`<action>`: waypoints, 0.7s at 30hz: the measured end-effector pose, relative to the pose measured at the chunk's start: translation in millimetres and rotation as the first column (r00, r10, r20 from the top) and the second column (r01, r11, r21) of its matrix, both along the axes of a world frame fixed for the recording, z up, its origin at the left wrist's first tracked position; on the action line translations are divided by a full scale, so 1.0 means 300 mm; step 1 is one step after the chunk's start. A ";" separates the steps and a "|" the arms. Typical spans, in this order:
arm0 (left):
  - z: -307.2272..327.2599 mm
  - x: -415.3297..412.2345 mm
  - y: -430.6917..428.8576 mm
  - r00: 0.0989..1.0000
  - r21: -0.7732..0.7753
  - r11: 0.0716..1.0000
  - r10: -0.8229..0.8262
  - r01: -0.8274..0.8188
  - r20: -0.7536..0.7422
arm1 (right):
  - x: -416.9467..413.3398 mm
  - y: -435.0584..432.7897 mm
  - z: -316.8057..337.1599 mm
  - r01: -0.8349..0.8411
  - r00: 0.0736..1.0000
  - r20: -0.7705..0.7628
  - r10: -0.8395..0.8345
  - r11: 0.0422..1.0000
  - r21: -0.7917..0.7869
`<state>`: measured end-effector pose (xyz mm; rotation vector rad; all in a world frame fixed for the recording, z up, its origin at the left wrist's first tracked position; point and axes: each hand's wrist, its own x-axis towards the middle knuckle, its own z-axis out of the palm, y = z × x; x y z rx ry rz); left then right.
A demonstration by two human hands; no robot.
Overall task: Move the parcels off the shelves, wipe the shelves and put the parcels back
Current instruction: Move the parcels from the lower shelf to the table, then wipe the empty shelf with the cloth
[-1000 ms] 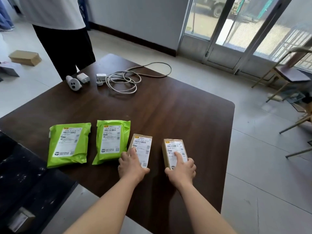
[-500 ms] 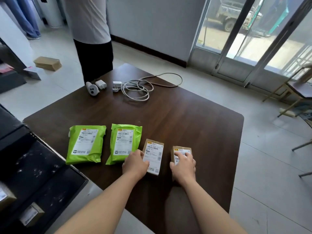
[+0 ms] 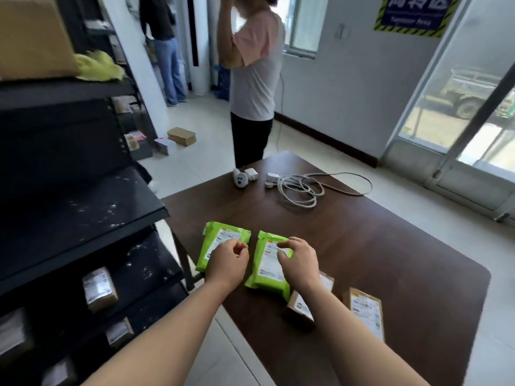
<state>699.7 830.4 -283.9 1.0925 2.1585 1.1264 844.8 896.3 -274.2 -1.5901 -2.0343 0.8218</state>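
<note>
Both of our grips are low in the middle of the frame, over two green parcels that lie side by side on the near left part of the tabletop [image 3: 390, 260]. The left grip [image 3: 228, 260] sits over the left green parcel [image 3: 220, 240] with its fingers curled in toward the thumb; we cannot tell whether it pinches the parcel or only hangs above it. The right grip [image 3: 299, 263] pinches the upper right edge of the right green parcel [image 3: 267, 271] between thumb and fingers.

Lower right of that parcel lie two brown boxes. The near box [image 3: 301, 305] is partly under our right forearm, and the far box [image 3: 365, 310] lies apart, further right.

At the far end of the tabletop lie a coiled cable [image 3: 301, 188] and a small white device [image 3: 241, 178]. A person [image 3: 253, 79] stands just behind them.

A dark rack [image 3: 83, 218] fills the left of the frame, its edge close beside the tabletop. Its lower shelves hold small parcels [image 3: 99, 288]. At upper left, a carton [image 3: 30, 37] and a yellow cloth [image 3: 97, 65] sit on a higher shelf.
</note>
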 end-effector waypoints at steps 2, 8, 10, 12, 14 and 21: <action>0.033 -0.081 -0.042 0.998 0.014 0.998 0.056 -0.056 -0.011 | -0.091 -0.018 0.032 -0.060 0.998 -0.020 0.061 0.998 0.032; 0.130 -0.304 -0.167 0.981 0.037 0.982 0.189 -0.188 -0.049 | -0.347 -0.078 0.111 -0.177 0.982 -0.060 0.179 0.983 0.045; 0.165 -0.390 -0.222 0.974 0.052 0.974 0.222 -0.219 -0.048 | -0.442 -0.103 0.135 -0.220 0.971 -0.081 0.225 0.974 0.058; 0.200 -0.464 -0.264 0.967 0.063 0.966 0.252 -0.249 -0.046 | -0.529 -0.124 0.161 -0.263 0.959 -0.091 0.270 0.962 0.078; 0.237 -0.549 -0.307 0.957 0.073 0.957 0.284 -0.279 -0.062 | -0.625 -0.148 0.195 -0.296 0.948 -0.094 0.304 0.951 0.095; 0.324 -0.776 -0.398 0.929 0.101 0.934 0.353 -0.343 -0.110 | -0.872 -0.210 0.275 -0.356 0.927 -0.072 0.369 0.923 0.146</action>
